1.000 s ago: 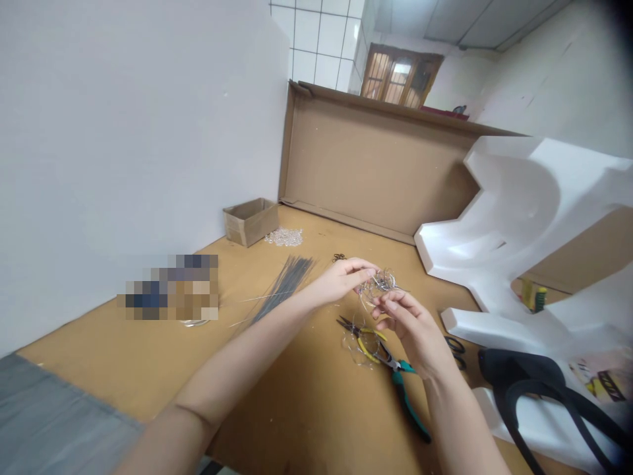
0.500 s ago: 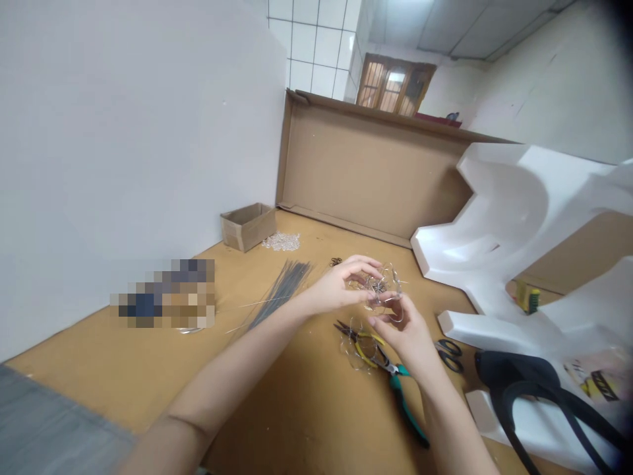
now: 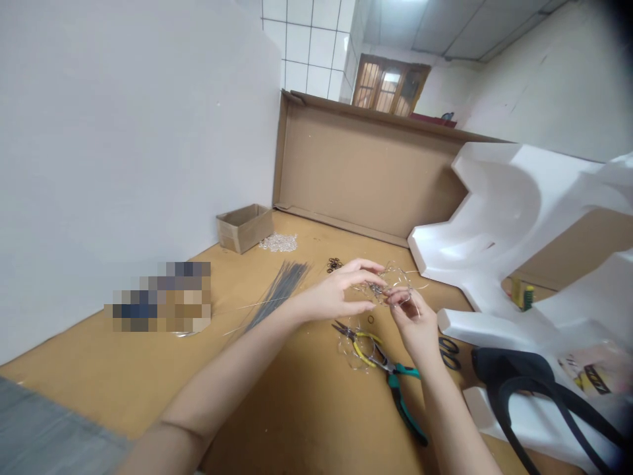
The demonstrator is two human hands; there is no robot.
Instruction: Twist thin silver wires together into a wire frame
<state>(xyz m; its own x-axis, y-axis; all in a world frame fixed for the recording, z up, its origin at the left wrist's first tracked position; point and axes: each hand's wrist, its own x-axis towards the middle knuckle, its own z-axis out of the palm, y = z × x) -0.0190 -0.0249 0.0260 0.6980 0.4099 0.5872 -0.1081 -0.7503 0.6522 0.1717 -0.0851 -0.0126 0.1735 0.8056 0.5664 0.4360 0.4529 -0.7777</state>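
Just right of centre, the right hand pinches a wire tangle between its fingers; the left hand curves beside it, fingers parted. Below, yellow-handled pliers crowd teal-handled pliers, partly behind the right forearm; black rings lie above the left wrist.

The wire tangle is silver, the small box brown.
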